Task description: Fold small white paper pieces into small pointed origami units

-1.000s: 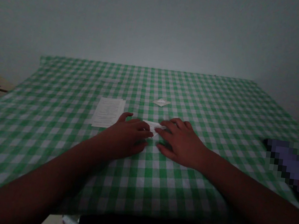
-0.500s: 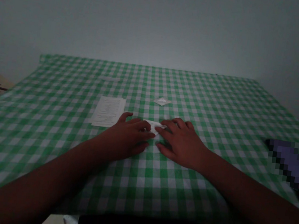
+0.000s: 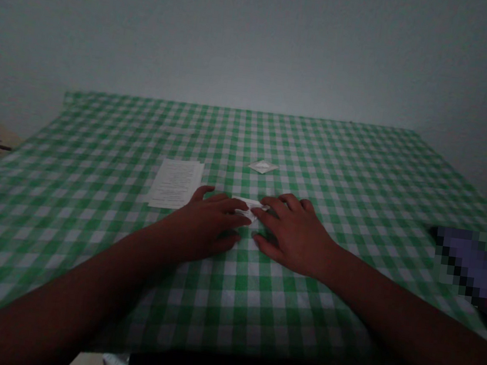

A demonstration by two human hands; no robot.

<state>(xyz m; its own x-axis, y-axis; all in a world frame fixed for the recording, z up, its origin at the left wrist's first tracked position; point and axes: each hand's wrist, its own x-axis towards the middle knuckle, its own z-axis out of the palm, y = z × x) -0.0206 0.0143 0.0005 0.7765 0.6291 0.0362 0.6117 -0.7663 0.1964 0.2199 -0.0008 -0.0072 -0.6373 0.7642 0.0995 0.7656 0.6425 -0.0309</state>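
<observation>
Here, left hand [image 3: 205, 225] and right hand [image 3: 301, 237] touch 1 paper [image 3: 250, 202].

Exposure: dim, cool grey in cast. The wall [image 3: 260, 42] is faintly lit, palest just above the far edge of the checked cloth [image 3: 233, 300]; the corners are darkened and grained. The forearms [image 3: 95, 283] are sunk in shadow and stretched by wide-angle distortion. Fine detail is lost on the folded paper [image 3: 250, 202] and printed sheets [image 3: 175, 183]. A dark object [image 3: 476, 273] at right is masked by coarse pixel blocks.
</observation>
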